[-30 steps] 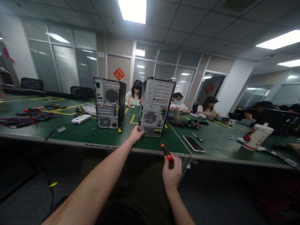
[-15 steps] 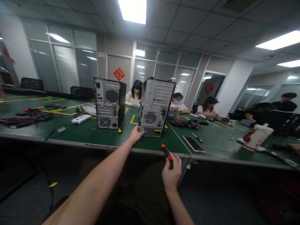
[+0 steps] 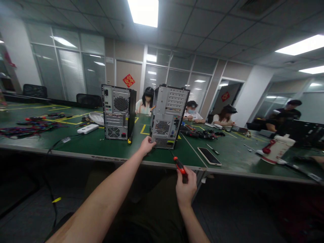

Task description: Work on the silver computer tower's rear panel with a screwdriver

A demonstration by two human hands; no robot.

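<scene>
A computer case (image 3: 163,114) stands upright on the green table, its grey metal back with slots and ports facing me. My left hand (image 3: 147,145) grips its lower left edge, fingers closed around the corner. Below the case, my right hand (image 3: 186,184) holds a red and black screwdriver (image 3: 179,165) by the end of its handle, fingers pinched on it. The screwdriver's thin shaft points up and left toward the bottom edge of the case; whether its tip touches the metal I cannot tell.
A second computer case (image 3: 116,113) stands to the left, with a yellow-ended tool (image 3: 130,140) beside it. A phone (image 3: 209,156), a white jug (image 3: 277,148) and dark cables (image 3: 202,132) lie to the right. Left are a white power strip (image 3: 87,128) and bundled wires (image 3: 32,127). People sit across the table.
My right hand and the screwdriver have shifted very slightly, with the handle turned a little in the fingers. My left hand and the case look still. A person at far right has leaned.
</scene>
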